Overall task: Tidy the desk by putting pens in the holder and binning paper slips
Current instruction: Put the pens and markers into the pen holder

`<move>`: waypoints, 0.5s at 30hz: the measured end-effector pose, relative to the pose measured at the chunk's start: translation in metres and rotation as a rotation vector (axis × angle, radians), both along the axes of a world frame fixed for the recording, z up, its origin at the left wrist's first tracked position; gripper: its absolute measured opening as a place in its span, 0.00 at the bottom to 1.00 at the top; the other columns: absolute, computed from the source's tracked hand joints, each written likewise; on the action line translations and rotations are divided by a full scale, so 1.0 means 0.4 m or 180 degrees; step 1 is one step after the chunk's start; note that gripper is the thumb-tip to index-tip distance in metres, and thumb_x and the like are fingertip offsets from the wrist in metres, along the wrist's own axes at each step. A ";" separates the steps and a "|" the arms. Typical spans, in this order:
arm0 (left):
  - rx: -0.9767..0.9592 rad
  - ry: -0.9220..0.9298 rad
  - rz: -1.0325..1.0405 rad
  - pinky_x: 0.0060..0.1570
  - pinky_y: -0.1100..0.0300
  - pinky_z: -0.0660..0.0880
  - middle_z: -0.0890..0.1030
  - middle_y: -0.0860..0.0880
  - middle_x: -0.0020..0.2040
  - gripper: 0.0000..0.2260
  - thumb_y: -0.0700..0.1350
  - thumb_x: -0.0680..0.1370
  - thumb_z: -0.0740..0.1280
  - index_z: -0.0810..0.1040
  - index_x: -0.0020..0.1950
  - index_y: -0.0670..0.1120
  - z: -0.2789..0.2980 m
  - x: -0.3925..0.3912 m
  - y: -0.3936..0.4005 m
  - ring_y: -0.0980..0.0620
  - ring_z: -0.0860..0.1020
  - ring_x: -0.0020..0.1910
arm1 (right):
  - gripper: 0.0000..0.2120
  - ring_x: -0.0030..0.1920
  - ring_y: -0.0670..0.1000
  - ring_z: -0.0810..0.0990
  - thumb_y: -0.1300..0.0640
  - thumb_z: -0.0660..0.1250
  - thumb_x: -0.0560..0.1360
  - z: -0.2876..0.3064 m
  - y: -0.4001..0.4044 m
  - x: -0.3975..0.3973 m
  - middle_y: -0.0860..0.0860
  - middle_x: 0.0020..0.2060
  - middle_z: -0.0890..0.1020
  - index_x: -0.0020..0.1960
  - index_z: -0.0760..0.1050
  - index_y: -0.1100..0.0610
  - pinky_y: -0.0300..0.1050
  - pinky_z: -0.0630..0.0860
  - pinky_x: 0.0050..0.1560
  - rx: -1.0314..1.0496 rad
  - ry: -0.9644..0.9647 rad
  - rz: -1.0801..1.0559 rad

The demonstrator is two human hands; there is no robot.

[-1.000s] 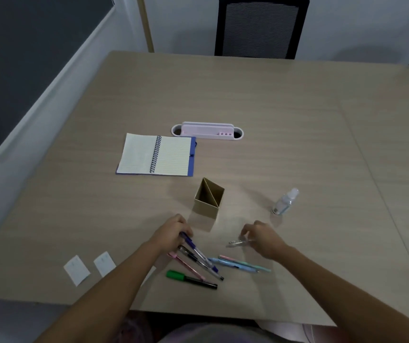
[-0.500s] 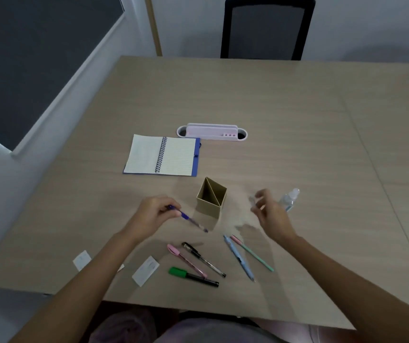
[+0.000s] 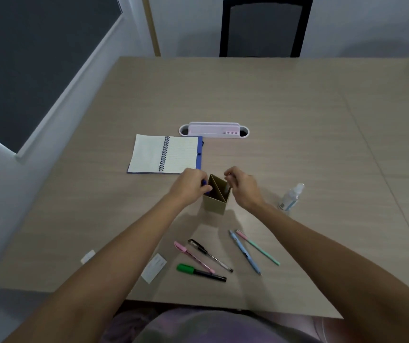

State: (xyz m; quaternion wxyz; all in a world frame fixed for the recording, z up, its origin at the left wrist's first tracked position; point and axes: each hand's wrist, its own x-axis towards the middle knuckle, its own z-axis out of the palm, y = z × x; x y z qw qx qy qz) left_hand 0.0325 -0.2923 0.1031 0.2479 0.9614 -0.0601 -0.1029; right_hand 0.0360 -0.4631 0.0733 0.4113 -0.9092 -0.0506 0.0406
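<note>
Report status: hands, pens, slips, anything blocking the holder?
Left hand lowering blue pen into holder; right hand at its right rim, contents unclear. Five pens, two slips loose. Nothing blocking.

— What is standing mid-worktop?
— A tan square holder (image 3: 215, 195), split diagonally, upright; a blue pen (image 3: 205, 185) is sticking in at its left.
— And toward the near edge?
— Five pens (image 3: 205, 256) are lying loose, two white paper slips (image 3: 154, 268) lying to their left.
</note>
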 end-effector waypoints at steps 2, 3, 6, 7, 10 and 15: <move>-0.0076 0.0128 0.0016 0.34 0.62 0.67 0.75 0.51 0.33 0.09 0.46 0.73 0.71 0.75 0.37 0.46 -0.029 -0.012 -0.005 0.50 0.75 0.36 | 0.09 0.44 0.57 0.82 0.61 0.59 0.79 -0.035 0.001 -0.008 0.59 0.43 0.84 0.55 0.77 0.59 0.51 0.78 0.47 -0.0212 0.0118 0.0140; -0.0180 0.0152 0.0062 0.33 0.64 0.66 0.74 0.52 0.34 0.08 0.45 0.73 0.72 0.74 0.38 0.46 -0.037 -0.023 -0.005 0.51 0.75 0.37 | 0.10 0.45 0.57 0.82 0.61 0.60 0.78 -0.042 -0.001 -0.011 0.58 0.44 0.84 0.55 0.78 0.59 0.50 0.78 0.48 -0.0240 0.0169 0.0157; -0.0739 0.0115 0.0597 0.39 0.64 0.71 0.74 0.53 0.39 0.12 0.43 0.71 0.74 0.74 0.51 0.45 -0.056 -0.067 0.010 0.53 0.76 0.39 | 0.12 0.44 0.50 0.80 0.59 0.62 0.78 -0.049 -0.016 -0.015 0.54 0.48 0.84 0.60 0.76 0.57 0.46 0.78 0.49 -0.0075 0.0206 0.0092; -0.0854 0.0128 0.0877 0.40 0.63 0.72 0.74 0.53 0.40 0.17 0.43 0.71 0.74 0.71 0.55 0.46 -0.070 -0.086 0.022 0.54 0.76 0.39 | 0.14 0.45 0.48 0.79 0.58 0.63 0.78 -0.049 -0.027 -0.022 0.51 0.48 0.83 0.63 0.74 0.56 0.45 0.77 0.49 0.0033 0.0237 0.0017; -0.0360 0.0496 0.0913 0.41 0.55 0.78 0.76 0.50 0.46 0.19 0.40 0.71 0.73 0.69 0.57 0.48 -0.143 -0.144 0.059 0.50 0.77 0.42 | 0.13 0.46 0.50 0.79 0.57 0.62 0.78 -0.080 -0.082 -0.059 0.49 0.48 0.79 0.62 0.73 0.56 0.46 0.78 0.48 0.0057 0.0176 -0.0385; 0.0488 0.1386 -0.0413 0.54 0.55 0.76 0.75 0.47 0.57 0.17 0.40 0.68 0.74 0.79 0.55 0.49 -0.243 -0.196 0.058 0.46 0.76 0.56 | 0.06 0.43 0.54 0.77 0.54 0.69 0.73 -0.202 -0.138 -0.150 0.56 0.46 0.82 0.46 0.77 0.56 0.41 0.69 0.42 -0.1177 0.0955 0.0384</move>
